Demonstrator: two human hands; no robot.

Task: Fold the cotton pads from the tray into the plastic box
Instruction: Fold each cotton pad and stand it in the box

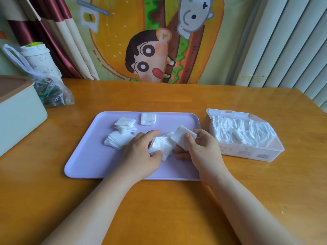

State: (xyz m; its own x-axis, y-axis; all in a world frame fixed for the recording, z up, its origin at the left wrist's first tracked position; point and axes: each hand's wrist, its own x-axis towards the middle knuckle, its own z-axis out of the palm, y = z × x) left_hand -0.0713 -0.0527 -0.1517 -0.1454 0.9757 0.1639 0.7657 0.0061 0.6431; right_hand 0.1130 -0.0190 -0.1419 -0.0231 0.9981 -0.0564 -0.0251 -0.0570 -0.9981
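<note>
Over the tray (pixel 79 167) on the tabletop (pixel 159 213), the right hand (pixel 201 151) pinches one pad (pixel 182 137) by its edge while the left hand (pixel 139 154) bunches a loose pile (pixel 159 145) in a curled grip (soft, feather-light, easily creased, so likely best pinched at a corner), with the part-filled box (pixel 247 153) just right.

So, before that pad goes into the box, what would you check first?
1. One white square cotton pad pinched in the right hand: ok.
2. That pad folded: not ok, it looks flat and unfolded.
3. Clear plastic box open, lid tipped back: ok.
4. Room in the box: cannot tell, it looks nearly full.
5. Left hand gripping the bunch of white pads on the lilac plastic tray: ok.
</note>
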